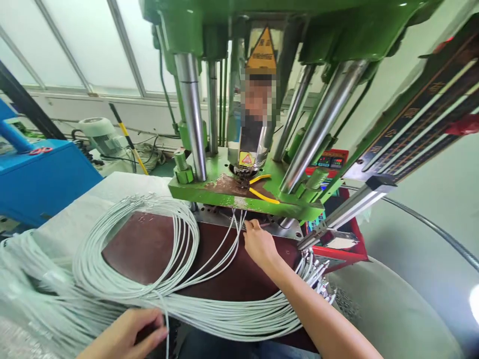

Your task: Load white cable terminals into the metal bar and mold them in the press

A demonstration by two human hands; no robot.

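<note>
A big bundle of pale grey-white cables (pixel 123 259) lies looped over a dark brown work plate (pixel 149 249) in front of a green press machine (pixel 239 189). My left hand (pixel 129 331), at the near edge, has its fingers closed in a pinch on a single thin cable from the bundle. My right hand (pixel 260 244) reaches forward to the mould slot under the green platen, fingers closed on a cable end among several cable ends (pixel 237 219) that run into the machine.
Shiny steel columns (pixel 190 114) rise from the platen. Yellow-handled pliers (pixel 262 189) lie on the platen. A red control box (pixel 329 164) and a light-curtain bar (pixel 348 209) stand at right. A blue machine (pixel 41 179) is at left. More cable ends (pixel 316 274) hang off the right.
</note>
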